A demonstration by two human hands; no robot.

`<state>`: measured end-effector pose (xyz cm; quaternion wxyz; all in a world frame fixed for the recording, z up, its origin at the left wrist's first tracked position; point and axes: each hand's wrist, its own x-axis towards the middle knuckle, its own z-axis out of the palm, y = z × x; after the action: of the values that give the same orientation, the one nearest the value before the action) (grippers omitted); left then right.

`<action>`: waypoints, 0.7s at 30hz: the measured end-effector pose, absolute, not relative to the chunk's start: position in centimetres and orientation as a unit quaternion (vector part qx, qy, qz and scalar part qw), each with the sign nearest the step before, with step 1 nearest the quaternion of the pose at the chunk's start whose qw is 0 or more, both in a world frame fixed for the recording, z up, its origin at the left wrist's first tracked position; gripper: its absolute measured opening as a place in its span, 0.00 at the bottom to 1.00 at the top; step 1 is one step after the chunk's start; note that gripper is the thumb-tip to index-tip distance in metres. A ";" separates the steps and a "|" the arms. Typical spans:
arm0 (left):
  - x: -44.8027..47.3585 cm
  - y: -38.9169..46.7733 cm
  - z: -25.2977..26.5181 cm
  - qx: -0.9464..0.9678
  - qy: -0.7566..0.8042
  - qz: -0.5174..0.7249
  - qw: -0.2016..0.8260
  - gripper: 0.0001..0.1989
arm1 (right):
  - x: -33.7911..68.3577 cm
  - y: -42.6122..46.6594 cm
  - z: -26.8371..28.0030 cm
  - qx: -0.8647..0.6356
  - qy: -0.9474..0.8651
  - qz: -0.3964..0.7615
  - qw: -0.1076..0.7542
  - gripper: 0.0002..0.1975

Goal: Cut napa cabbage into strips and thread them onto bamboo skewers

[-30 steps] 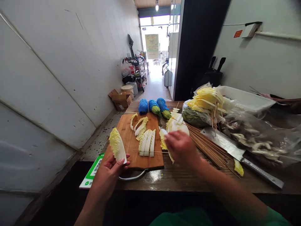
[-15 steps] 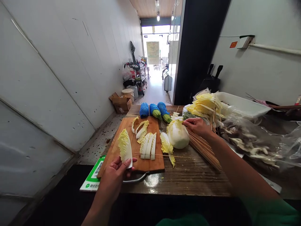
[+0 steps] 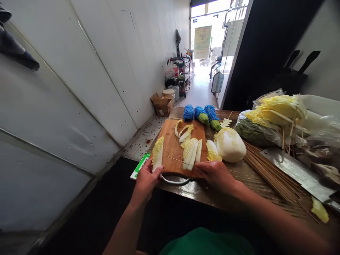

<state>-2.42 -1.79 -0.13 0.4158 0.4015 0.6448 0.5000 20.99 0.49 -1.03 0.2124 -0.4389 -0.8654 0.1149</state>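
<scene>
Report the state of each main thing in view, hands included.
Bare left hand, pinching a yellow-white cabbage piece
Bare right hand, closed on a wooden skewer
Yellow-white cabbage strips, skewered
Round pale cabbage head, resting, unheld
Steel-bladed cleaver, lying unheld
Brown cardboard box, flaps open
Green vegetables in blue mesh, near ends bare

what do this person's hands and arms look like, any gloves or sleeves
Both the left hand and the right hand are bare: no gloves, and no rings or bracelets can be made out. The left forearm and right forearm are uncovered too, with no sleeve showing on either. A plain green garment shows at the bottom edge.
</scene>
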 end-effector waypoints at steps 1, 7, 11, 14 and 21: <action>-2.6 -1.8 -0.4 0.425 0.655 0.494 0.382 0.26 | 20.9 0.5 -1.0 -0.443 -0.869 0.113 0.189 0.13; -2.7 -1.5 -0.6 0.528 0.703 0.442 0.177 0.24 | 20.7 0.0 -1.0 -0.470 -0.862 0.114 0.149 0.12; -2.7 -1.2 -0.6 0.541 0.696 0.438 0.176 0.23 | 20.9 0.0 -1.5 -0.466 -0.861 0.120 0.162 0.11; -2.5 -1.1 -0.6 0.554 0.698 0.424 0.162 0.18 | 21.1 0.1 -1.6 -0.459 -0.863 0.124 0.172 0.11; -1.8 -1.3 0.1 0.572 0.684 0.417 0.175 0.15 | 21.2 -0.1 -1.6 -0.460 -0.854 0.133 0.203 0.11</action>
<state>-1.81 -1.35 0.05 0.1755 0.5725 0.6838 0.4170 21.18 -0.09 -1.64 0.2026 -0.4600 -0.8542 0.1333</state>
